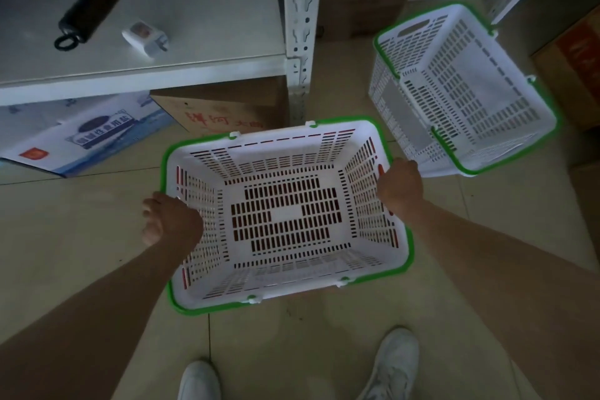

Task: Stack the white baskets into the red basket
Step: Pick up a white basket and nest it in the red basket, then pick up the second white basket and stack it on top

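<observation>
We have the white basket by its two short ends, left hand curled over one rim, right hand closed on the other. Red shows through its slots, so the red basket seems to sit right beneath, on the floor by the shelf post. We keep it level and press evenly to seat it. The second white basket waits tilted just beside.

bare floor left of basket
</observation>
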Demonstrator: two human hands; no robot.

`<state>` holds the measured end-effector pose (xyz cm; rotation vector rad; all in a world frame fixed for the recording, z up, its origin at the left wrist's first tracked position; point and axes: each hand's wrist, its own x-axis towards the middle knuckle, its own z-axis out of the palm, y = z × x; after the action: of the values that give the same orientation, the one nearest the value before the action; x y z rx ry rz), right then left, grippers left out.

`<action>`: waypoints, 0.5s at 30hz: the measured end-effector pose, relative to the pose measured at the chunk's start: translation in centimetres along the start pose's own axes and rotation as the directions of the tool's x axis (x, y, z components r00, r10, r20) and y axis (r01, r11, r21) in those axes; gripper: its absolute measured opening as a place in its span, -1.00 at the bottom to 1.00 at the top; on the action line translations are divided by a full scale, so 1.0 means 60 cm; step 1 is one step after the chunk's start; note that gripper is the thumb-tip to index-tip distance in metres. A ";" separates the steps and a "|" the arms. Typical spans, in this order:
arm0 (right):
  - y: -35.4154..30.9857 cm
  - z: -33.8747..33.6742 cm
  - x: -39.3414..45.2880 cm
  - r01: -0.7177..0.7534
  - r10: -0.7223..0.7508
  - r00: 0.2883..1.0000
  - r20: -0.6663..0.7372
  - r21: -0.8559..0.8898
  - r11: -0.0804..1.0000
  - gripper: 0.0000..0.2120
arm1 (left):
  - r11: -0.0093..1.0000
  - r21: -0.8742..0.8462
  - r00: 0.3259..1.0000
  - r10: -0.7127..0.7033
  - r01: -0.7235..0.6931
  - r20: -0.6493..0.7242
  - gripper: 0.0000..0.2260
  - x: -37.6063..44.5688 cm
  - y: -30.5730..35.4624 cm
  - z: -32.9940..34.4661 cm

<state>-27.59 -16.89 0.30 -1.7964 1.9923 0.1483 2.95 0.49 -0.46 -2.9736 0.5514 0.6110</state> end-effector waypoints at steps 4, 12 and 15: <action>-0.008 0.000 -0.005 0.022 -0.023 1.000 -0.006 -0.049 0.999 -0.75 | 0.998 0.015 0.998 -0.063 0.063 0.025 -0.52 0.000 0.013 0.002; -0.010 -0.016 -0.018 -0.019 0.019 1.000 0.010 0.044 0.999 -0.74 | 0.923 0.169 0.931 0.360 -0.347 -0.053 -0.55 -0.062 0.092 -0.014; 0.009 -0.037 -0.010 -0.004 0.004 1.000 -0.001 0.067 0.998 -0.79 | 0.863 0.092 0.862 0.503 -0.497 -0.063 -0.58 -0.101 0.150 -0.012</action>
<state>-28.64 -17.07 2.38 -1.7509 1.9783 0.0817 -5.21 -5.99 2.74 -2.7906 1.3487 0.4732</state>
